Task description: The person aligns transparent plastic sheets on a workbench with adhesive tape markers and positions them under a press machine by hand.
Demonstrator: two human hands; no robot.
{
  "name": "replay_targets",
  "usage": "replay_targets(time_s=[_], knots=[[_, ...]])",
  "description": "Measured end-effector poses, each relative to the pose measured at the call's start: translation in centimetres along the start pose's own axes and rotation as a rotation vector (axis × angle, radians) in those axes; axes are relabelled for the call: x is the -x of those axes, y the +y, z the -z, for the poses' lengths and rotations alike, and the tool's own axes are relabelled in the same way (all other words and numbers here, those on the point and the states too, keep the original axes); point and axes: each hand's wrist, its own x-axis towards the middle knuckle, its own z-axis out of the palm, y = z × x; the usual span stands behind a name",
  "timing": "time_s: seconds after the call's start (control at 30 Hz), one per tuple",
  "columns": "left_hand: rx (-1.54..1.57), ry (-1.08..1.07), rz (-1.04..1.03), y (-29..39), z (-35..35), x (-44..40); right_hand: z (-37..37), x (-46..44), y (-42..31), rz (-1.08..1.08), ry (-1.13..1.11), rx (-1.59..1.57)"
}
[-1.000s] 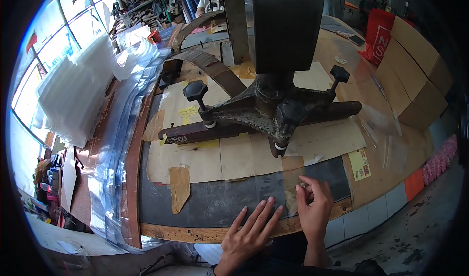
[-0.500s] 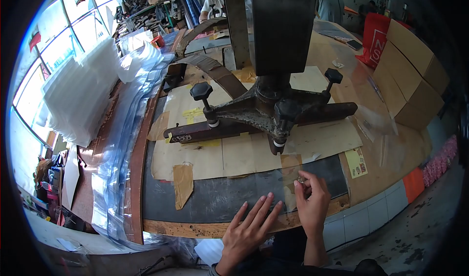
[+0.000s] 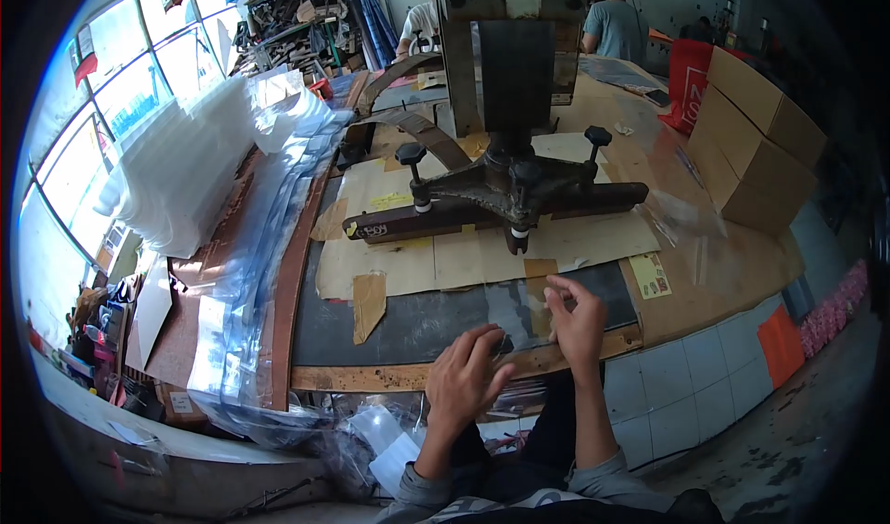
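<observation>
Left hand (image 3: 464, 376), at the table's (image 3: 371, 378) front edge: fingers bent; whether holding anything, I cannot tell. Right hand (image 3: 580, 327), farther in: thumb and forefinger close together, contents unclear from here. Brown tape (image 3: 538, 313), on the dark mat (image 3: 426, 325), just beside the right fingertips. Dark bar (image 3: 450, 218), beyond both hands over cream card (image 3: 445, 262): long axis left to right, right hand nearer. Press (image 3: 513, 79), above the bar.

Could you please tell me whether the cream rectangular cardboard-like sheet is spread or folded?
Spread: the cream rectangular sheet lies flat beneath the long dark metal bar, with no large part visibly folded over.
</observation>
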Motion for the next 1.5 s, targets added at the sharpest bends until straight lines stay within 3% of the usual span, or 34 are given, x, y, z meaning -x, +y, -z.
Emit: replay_targets(time_s=[0.17, 0.27, 0.3, 0.43, 0.5, 0.6, 0.63, 0.73, 0.97, 1.2, 1.5], knots=[[0.160, -0.045, 0.131, -0.4, 1.1, 0.6, 1.0, 0.8, -1.1, -0.122, -0.122, -0.244], [0.803, 0.042, 0.484, 0.9, 1.1, 1.5, 2.8, 4.7, -3.5, -0.131, -0.134, -0.318], [0.939, -0.105, 0.470, 0.7, 1.6, 1.9, 3.5, 6.2, -3.6, -0.138, -0.158, -0.383], [1.311, -0.074, 0.595, 2.2, 0.9, 1.7, 6.2, 11.6, -2.9, -0.193, -0.343, -0.397], [1.325, -0.109, 0.557, 2.3, 1.1, 1.5, 7.3, 12.6, -2.1, -0.213, -0.445, -0.368], [1.357, -0.203, 0.518, 3.4, 1.7, 1.5, 7.8, 10.9, -0.5, -0.065, -0.453, -0.321], [1.345, -0.237, 0.497, 4.1, 2.1, 1.3, 7.8, 10.1, -1.1, -0.128, -0.469, -0.442], [1.317, -0.316, 0.431, 4.8, 2.5, 1.4, 7.7, 8.2, -1.9, -0.106, -0.417, -0.571], [1.223, -0.402, 0.377, 4.3, 3.0, 1.7, 6.9, 7.0, -3.7, 0.078, -0.219, -0.402], [1.255, -0.405, 0.431, 4.4, 2.4, 1.2, 7.1, 6.3, -3.0, 0.128, -0.171, -0.347], [1.339, -0.328, 0.520, 4.4, 1.1, -0.2, 7.6, 5.1, -3.5, 0.435, -0.151, -0.087]])
